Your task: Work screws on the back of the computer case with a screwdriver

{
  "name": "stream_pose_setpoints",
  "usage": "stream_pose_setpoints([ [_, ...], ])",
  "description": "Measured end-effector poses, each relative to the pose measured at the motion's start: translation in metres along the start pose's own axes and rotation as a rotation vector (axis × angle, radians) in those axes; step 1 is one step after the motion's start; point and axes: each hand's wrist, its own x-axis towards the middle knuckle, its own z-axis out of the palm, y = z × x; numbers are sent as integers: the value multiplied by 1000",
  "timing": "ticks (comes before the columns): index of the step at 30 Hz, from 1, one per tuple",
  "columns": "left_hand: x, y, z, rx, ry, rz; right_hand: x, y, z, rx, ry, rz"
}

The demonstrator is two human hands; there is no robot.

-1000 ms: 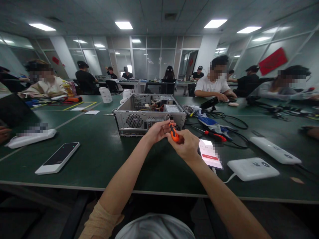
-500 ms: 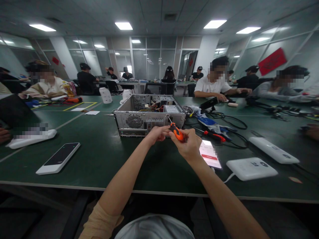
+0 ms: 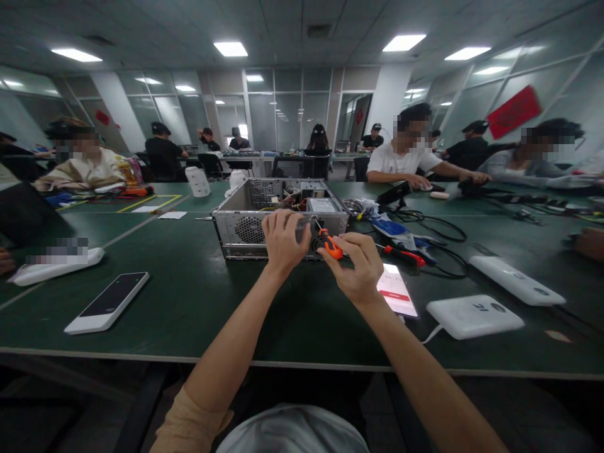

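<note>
An open grey computer case (image 3: 245,228) lies on the green table (image 3: 198,296) in front of me, its rear panel with a fan grille facing me. My right hand (image 3: 357,267) is closed on an orange-handled screwdriver (image 3: 328,243), whose tip points up at the case's rear panel. My left hand (image 3: 283,239) rests against that rear panel, fingers spread on the metal, just left of the screwdriver tip. Cables and a power supply show inside the case.
A phone (image 3: 396,290) with a lit screen lies right of my right hand. White flat devices (image 3: 474,316) (image 3: 512,280) sit further right, another (image 3: 107,301) at the left. Red-handled tools and black cables (image 3: 410,242) lie right of the case. Several people sit around the tables.
My left hand has left the screwdriver's tip and moved up onto the case's rear panel. My right hand has raised the screwdriver slightly toward the case.
</note>
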Motion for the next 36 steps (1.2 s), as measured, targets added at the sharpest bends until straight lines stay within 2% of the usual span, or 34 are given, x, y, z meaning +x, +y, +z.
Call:
stream_pose_setpoints([
  [3,-2,-6,4,192,-56,97,0,-4,1,1,-62,-12],
  [6,-4,-15,10,284,-122,166,2,-9,4,39,-106,-67],
  [10,-6,-18,14,301,-113,166,2,-10,8,77,-94,-44],
  [15,-7,-13,13,285,-122,148,-3,-3,7,-24,-92,44],
  [20,-8,-14,13,281,-129,165,-3,-1,7,23,-111,20],
  [24,-11,-18,20,247,-70,180,1,-6,9,102,-25,-14],
  [27,-13,-21,26,220,32,227,2,-9,9,157,-53,-34],
  [30,-13,-21,27,188,109,305,1,-12,8,109,-40,-53],
  [36,-9,-18,23,88,131,379,-1,-14,9,24,-41,-61],
])
